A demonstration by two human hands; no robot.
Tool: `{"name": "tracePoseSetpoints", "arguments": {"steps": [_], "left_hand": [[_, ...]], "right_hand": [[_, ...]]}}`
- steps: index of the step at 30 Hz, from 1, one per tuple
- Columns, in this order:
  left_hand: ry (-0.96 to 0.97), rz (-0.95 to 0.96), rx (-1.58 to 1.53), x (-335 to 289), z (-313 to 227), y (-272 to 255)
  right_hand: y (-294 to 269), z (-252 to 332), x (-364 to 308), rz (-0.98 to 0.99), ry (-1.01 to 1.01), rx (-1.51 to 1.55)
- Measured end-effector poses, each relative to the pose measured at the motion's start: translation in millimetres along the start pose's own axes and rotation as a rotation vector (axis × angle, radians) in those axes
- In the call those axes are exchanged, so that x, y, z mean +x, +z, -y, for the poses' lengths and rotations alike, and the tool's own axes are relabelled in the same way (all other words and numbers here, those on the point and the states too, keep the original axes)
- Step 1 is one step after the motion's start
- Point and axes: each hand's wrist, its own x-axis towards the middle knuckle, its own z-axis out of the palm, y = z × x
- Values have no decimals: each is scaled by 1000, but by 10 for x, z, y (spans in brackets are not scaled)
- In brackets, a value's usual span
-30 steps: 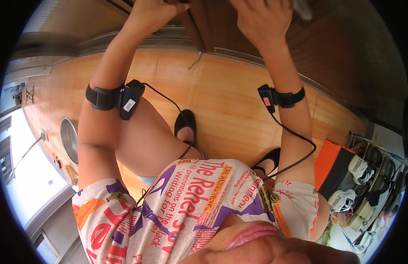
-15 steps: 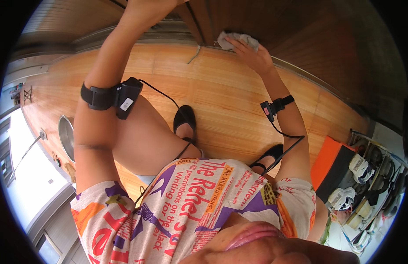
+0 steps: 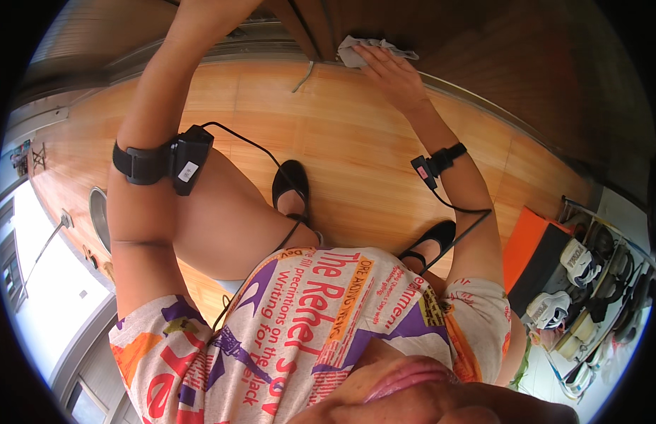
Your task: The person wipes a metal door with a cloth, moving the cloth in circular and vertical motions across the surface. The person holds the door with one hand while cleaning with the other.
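Head view, looking straight down: a person in a printed dress presses the right hand [image 3: 389, 71] flat on a pale grey cloth [image 3: 356, 51], fingers [image 3: 377, 55] stretched out and slightly spread over it. The cloth lies bunched against the foot of a dark wooden door [image 3: 483, 42], where the door meets the wooden floor [image 3: 356, 148]. The left arm reaches up past the top edge of the picture, so the left hand is out of sight and its fingers cannot be told. A black strap with a small box [image 3: 190, 159] circles the left forearm; a smaller black band [image 3: 434, 162] sits on the right wrist. At lower right, a shoe rack [image 3: 589, 283] holds pale shoes.
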Motion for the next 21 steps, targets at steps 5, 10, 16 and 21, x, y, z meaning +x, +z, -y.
{"name": "tracePoseSetpoints", "arguments": {"steps": [5,10,16,21], "left_hand": [[-69,46,-14,-41,-159,-51],[177,-93,-201,-96,-230,49],[-42,39,-30,1,-92,62],[87,17,-19,177,314,40]], "right_hand": [[-79,111,58,341,-50,-1],[-58,255,178,196,-80,-98],[89,214,113,32,-37,59],[-89,-231,-658,102,82,-87]]}}
